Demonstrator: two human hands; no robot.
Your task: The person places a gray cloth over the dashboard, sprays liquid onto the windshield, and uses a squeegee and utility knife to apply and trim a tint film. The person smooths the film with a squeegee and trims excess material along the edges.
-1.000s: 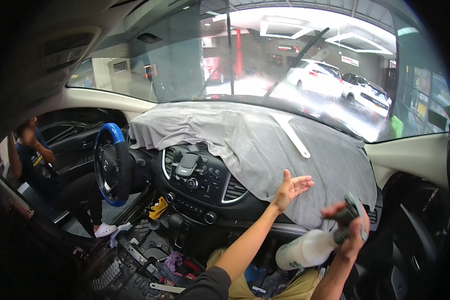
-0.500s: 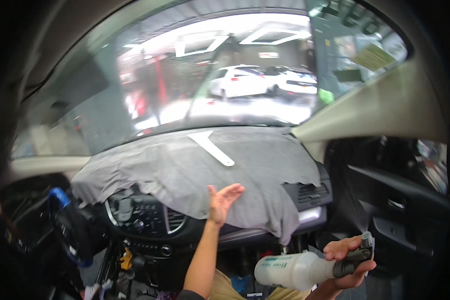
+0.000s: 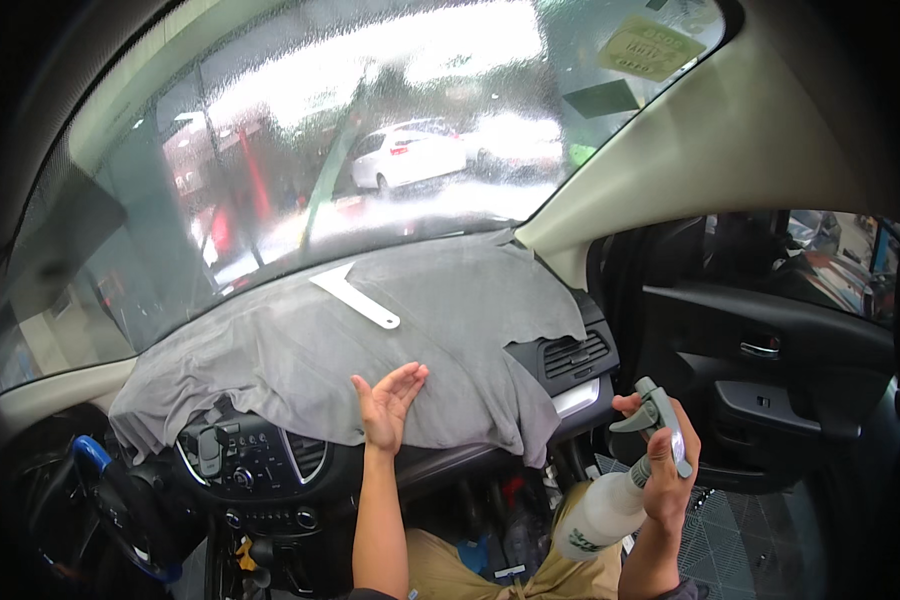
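My left hand (image 3: pixel 387 403) is open, palm up, fingers apart, resting at the near edge of a grey cloth (image 3: pixel 300 350) spread over the car dashboard. My right hand (image 3: pixel 662 460) is shut on a white spray bottle (image 3: pixel 600 512) with a grey trigger head (image 3: pixel 658 418), held tilted with the nozzle up, low in front of the passenger side. A white flat scraper-like tool (image 3: pixel 355 296) lies on the cloth near the wet windscreen (image 3: pixel 350 140).
The centre console with knobs and a phone holder (image 3: pixel 245 460) shows under the cloth. A steering wheel with blue cover (image 3: pixel 95 500) is at lower left. The right door panel (image 3: pixel 770 370) and an air vent (image 3: pixel 568 355) are to the right. White cars stand outside.
The view has swung right and up; the steering wheel slid to the lower left. My right hand has raised the spray bottle more upright. My left hand stays open at the cloth's edge.
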